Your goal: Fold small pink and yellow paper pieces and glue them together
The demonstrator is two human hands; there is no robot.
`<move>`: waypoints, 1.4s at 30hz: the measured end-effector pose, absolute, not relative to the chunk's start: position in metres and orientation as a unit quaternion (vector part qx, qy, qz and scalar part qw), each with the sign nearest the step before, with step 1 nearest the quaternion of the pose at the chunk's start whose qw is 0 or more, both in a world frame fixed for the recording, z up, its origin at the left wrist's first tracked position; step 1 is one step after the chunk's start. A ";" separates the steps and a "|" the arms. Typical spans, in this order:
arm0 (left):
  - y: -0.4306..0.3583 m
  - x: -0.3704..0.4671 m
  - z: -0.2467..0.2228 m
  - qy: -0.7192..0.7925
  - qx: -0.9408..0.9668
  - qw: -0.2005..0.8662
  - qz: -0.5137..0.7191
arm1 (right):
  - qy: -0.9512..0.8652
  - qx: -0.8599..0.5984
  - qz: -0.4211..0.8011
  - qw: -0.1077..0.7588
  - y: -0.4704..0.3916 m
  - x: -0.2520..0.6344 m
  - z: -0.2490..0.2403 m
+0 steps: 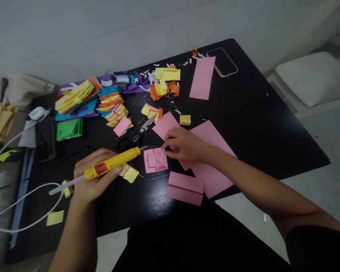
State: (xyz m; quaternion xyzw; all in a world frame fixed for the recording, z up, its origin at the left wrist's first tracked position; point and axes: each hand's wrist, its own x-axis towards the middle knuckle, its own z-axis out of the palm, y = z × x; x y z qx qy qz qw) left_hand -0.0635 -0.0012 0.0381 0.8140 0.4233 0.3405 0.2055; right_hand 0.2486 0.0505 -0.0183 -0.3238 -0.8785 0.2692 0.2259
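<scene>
My left hand [93, 172] is closed around a yellow hot glue gun [113, 162], with a pale glue stick [66, 185] sticking out of its back end. The gun's metal tip points right, close to a small folded pink paper [155, 160] lying on the black table. At that paper's upper right corner, the thumb and fingers of my right hand [181, 143] pinch its edge. Under my right wrist are larger pink sheets [214, 147]. A pink folded strip [185, 187] lies nearer me. Black-handled scissors [141, 130] rest just beyond the glue gun's tip.
Stacks of folded coloured paper [113, 105] and green folded pieces [70, 129] lie at the back left. Paper scraps [150, 77] are strewn behind. A phone [222, 62] lies partly under a pink strip [202, 78]. A white cord [25, 228] loops at the left.
</scene>
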 end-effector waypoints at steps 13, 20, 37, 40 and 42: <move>0.000 -0.064 0.030 0.437 0.808 0.204 0.338 | -0.875 -0.326 0.280 0.222 0.051 0.249 -0.016; -0.001 -0.067 0.029 0.460 0.795 0.202 0.341 | -0.847 -0.323 0.276 0.320 0.047 0.252 0.003; -0.005 -0.049 0.033 0.390 0.844 0.261 0.260 | -0.884 -0.384 0.173 0.202 -0.044 0.234 -0.012; -0.008 -0.043 0.031 0.374 0.855 0.278 0.227 | -0.886 -0.374 0.164 0.220 -0.049 0.235 -0.014; -0.010 -0.040 0.030 0.376 0.858 0.284 0.202 | -0.887 -0.370 0.156 0.230 -0.052 0.236 -0.015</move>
